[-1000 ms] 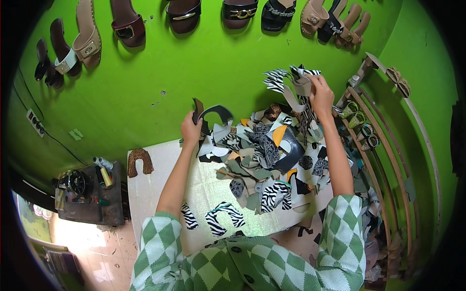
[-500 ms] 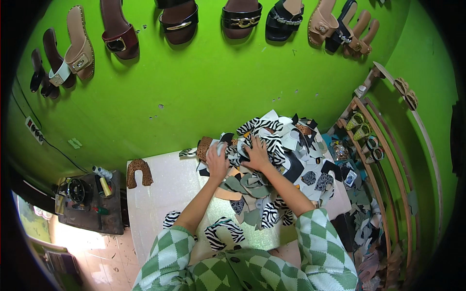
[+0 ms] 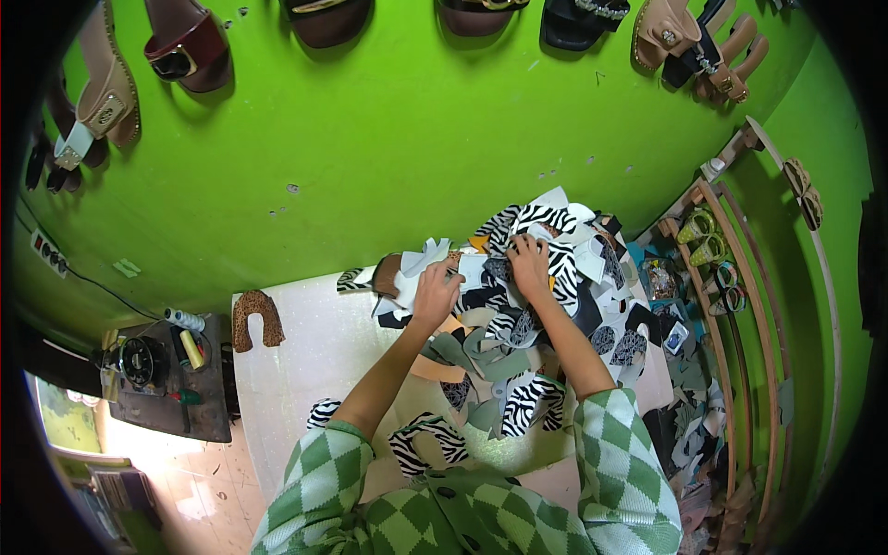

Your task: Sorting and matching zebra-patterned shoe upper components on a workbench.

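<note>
A heap of cut material scraps point(image 3: 481, 347) lies on the pale table, mixing zebra-print, grey, white, black and tan pieces. At its left part rests my left hand point(image 3: 437, 293), fingers bent and apart beside a pale grey scrap point(image 3: 425, 257) and a brown-and-white piece point(image 3: 393, 277). My right hand point(image 3: 530, 268) lies farther right and higher on the heap, its bent fingers apart over zebra-print pieces point(image 3: 561, 268). A dark patterned scrap point(image 3: 498, 269) sits between the two hands. The undersides of my fingers are partly hidden.
A leopard-print U-shaped piece point(image 3: 257, 320) lies on the table's left point(image 3: 310, 324). Near me are zebra-print U-shaped pieces point(image 3: 428, 442). A dark side table point(image 3: 199, 407) with thread spools stands left; a wooden rack point(image 3: 731, 324) stands right. Sandals point(image 3: 190, 46) hang on the green wall.
My left hand has shifted right and away from the pale scrap. My right hand has moved right and up, its fingers now more bent. The whole view has tilted downward.
</note>
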`<state>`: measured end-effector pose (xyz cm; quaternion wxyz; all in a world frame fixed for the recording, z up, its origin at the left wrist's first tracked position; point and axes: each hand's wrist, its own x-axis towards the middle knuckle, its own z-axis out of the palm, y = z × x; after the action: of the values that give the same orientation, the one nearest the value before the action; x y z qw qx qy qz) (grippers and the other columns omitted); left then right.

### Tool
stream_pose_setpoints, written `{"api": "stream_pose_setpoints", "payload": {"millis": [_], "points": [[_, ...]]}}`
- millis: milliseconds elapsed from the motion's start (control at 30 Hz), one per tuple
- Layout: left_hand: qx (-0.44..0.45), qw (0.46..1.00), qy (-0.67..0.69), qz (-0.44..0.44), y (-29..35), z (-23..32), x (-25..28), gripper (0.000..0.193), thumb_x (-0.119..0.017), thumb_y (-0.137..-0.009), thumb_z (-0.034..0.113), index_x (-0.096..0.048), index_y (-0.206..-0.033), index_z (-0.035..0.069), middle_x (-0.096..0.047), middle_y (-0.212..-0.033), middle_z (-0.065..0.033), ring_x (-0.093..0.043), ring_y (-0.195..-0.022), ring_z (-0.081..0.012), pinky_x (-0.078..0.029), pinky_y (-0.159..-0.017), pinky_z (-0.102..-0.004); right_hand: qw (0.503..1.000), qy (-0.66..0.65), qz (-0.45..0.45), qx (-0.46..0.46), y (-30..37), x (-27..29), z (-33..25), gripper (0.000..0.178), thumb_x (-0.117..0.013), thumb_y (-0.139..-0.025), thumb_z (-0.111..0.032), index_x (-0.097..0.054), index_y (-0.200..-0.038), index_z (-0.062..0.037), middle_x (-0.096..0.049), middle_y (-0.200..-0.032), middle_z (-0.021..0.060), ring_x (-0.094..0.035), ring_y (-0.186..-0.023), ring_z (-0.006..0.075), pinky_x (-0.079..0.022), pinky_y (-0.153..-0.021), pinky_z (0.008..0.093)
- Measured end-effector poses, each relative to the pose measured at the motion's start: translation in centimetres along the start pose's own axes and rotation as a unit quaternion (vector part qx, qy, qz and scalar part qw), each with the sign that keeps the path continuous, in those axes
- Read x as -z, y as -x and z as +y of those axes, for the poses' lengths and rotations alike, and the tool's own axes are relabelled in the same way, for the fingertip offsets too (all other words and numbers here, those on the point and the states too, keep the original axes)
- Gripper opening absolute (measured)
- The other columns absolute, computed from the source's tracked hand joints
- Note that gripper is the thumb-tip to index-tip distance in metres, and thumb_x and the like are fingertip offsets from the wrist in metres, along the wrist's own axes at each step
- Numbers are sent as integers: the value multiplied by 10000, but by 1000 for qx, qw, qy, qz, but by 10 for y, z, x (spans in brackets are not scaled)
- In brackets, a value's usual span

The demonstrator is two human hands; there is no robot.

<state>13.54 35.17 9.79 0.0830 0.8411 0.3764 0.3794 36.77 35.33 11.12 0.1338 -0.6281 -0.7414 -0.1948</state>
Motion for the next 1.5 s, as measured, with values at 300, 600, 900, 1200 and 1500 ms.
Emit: {"api": "stream_pose_setpoints", "payload": {"millis": [300,600,900,1200,1500], "points": [[-14,942,71,-327,4,42,-28,236,-660,-749,346,-661,-865,140,-642,-866,-25,-575,-858,-226,-361,-782,-398,1000,-26,8,-9,4,-1,12,186,-535,-770,-113,-647,-918,-118,-536,-1156,43,-449,-1146,240,-288,-979,466],[183,927,294,-144,23,37,-11,224,-697,-766,231,-610,-858,46,-604,-770,-82,-570,-693,-175,-453,-640,-298,981,-175,-66,-44,32,50,-21,509,-614,-693,-51,-562,-1185,-170,-443,-1312,109,-393,-1231,281,-238,-1027,485],[262,909,320,-46,93,24,85,160,-626,-860,114,-565,-947,-5,-580,-770,-10,-527,-714,-51,-444,-632,-221,624,-727,-256,-125,79,86,-106,345,-552,-914,-173,-508,-1205,7,-624,-906,32,-569,-763,56,-447,-659,197],[444,811,378,-58,278,39,92,233,-608,-837,15,-533,-1054,-30,-603,-814,-42,-578,-696,-78,-473,-599,-208,802,-541,-229,-107,196,34,-208,150,-677,-767,-162,-698,-783,-14,-594,-592,65,-531,-521,115,-407,-512,266],[483,853,198,-21,333,39,66,204,-740,-690,118,-636,-843,30,-665,-727,-79,-635,-639,-144,-497,-589,-264,826,-474,-229,-200,231,29,-230,121,-753,-650,-124,-684,-707,-42,-616,-602,56,-571,-537,150,-452,-551,273]]}}
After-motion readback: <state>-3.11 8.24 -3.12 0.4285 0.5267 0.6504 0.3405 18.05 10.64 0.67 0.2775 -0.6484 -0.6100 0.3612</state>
